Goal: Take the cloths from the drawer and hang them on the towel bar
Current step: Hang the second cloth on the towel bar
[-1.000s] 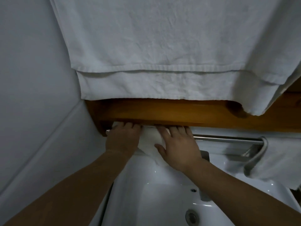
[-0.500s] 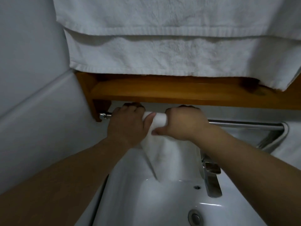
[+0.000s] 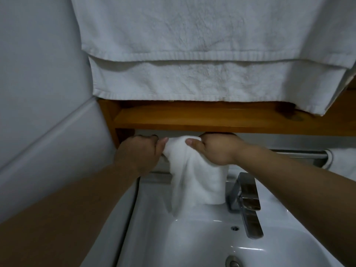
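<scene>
Both curled round cloth [image 3: 194,180] | left hand [image 3: 138,154] | right hand [image 3: 216,151]

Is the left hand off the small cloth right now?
No: the left hand pinches the small cloth at its top, beside the right hand, under the wooden shelf.

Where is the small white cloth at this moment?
Head view, centre: the small white cloth hangs below the wooden shelf, gripped by the left hand and right hand, above the sink, left of the faucet.
</scene>
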The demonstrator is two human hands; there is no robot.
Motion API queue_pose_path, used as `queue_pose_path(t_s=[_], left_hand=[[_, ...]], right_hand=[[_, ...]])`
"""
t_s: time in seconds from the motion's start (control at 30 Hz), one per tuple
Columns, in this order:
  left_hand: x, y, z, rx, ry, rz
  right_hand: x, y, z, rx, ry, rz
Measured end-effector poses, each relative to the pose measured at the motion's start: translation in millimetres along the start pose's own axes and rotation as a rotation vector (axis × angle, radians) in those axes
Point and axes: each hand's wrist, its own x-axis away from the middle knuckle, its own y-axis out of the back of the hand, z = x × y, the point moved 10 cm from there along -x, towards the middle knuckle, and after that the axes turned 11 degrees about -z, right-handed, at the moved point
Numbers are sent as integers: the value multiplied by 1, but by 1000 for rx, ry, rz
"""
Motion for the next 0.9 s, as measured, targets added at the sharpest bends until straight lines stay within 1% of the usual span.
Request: queue_pose_path(t_s=[0.1,0.13,0.2,0.23,0.27,0.33,0.37,0.43,0.5,0.53,0.57,0.63,0.67,0.7,0.8,0.87,0.9], left_hand=[[-1,8,4,59,91,-72],[-2,9,2,74,121,-70],[-6,11,2,99,193,-46],[-6,6,6,85,233,-16],[-7,4,9,48,240,6],[-6,6,8,-8,158,-4],[-6,9,3,-27,84,-24],[1,10,-6,-76,-14,-66],[3,6,-17,32,-57,-76],[1,7,-21,57,-68,-75],[-1,6,-21,51,-50,-53],[-5,5,-14,-27,-13,-65],[-7,6,-12,-37,-15,-57],[-8,10,-10,-32,-20,-70],[-9,20,-27,191,-46,-50],[-4,17,-50,174,-122,-26],[-4,14,-58,158,-132,5]], right_hand=[[-9,4,2,-54,-27,-48],[-12,4,2,-73,-54,-46],[-20,-5,3,-67,-117,9],[-23,-8,3,-49,-138,8],[-26,-9,3,-43,-147,-45],[-31,2,0,-138,-194,-241],[-32,5,-4,-200,-229,-292],[-34,-2,-9,-261,-291,-243],[-32,-4,-6,-207,-238,-211],[-28,0,-4,-158,-171,-241],[-22,10,0,-127,-95,-319],[-3,27,5,-82,29,-477],[6,30,6,-44,61,-503],[14,31,7,13,91,-509],[36,32,10,229,170,-558],[48,26,12,293,216,-576],[53,21,15,310,240,-564]])
